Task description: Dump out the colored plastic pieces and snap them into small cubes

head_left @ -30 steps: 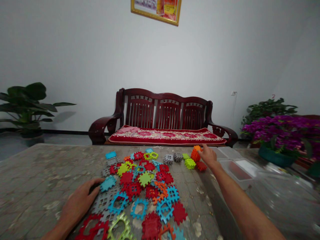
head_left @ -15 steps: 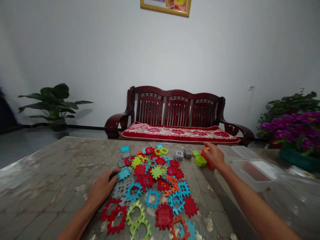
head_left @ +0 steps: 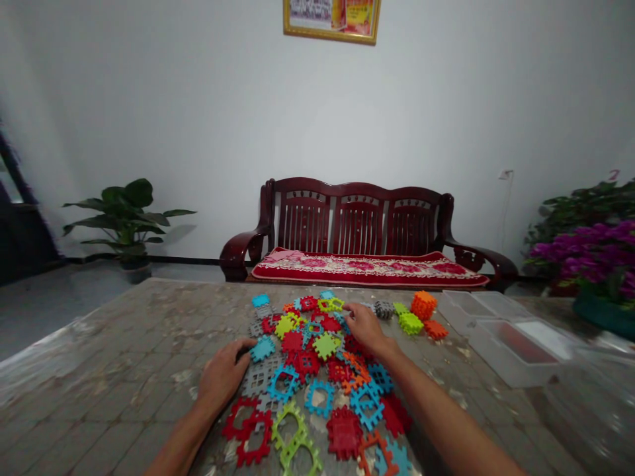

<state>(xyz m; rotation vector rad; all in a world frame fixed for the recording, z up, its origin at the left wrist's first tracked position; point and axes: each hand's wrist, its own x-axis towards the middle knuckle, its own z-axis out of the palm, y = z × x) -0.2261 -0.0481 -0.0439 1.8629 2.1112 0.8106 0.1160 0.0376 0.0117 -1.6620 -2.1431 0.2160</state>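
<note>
Flat plastic tiles with toothed edges lie in a loose heap on the table, among them a green tile (head_left: 326, 345) and a red tile (head_left: 344, 433). At the heap's left edge, my left hand (head_left: 223, 370) rests on the table, thumb apart from the fingers, fingertips against a light-blue tile (head_left: 262, 348). My right hand (head_left: 366, 327) hovers over the upper right of the heap, fingers stretched beside a yellow-green frame piece (head_left: 330, 304); nothing shows in it. Beyond it stand an orange stack (head_left: 424, 304), a lime stack (head_left: 411, 323) and a grey stack (head_left: 383, 309).
A clear plastic box (head_left: 516, 350) stands right of the stacks, with more clear plastic in front. Purple flowers (head_left: 590, 254) in a green pot are at the far right. A wooden bench (head_left: 360, 218) with a red cover is behind the table (head_left: 133, 370).
My right hand has moved left from the orange stack to the heap, uncovering that stack. My left hand stays beside the light-blue tile. The whole view has shifted slightly.
</note>
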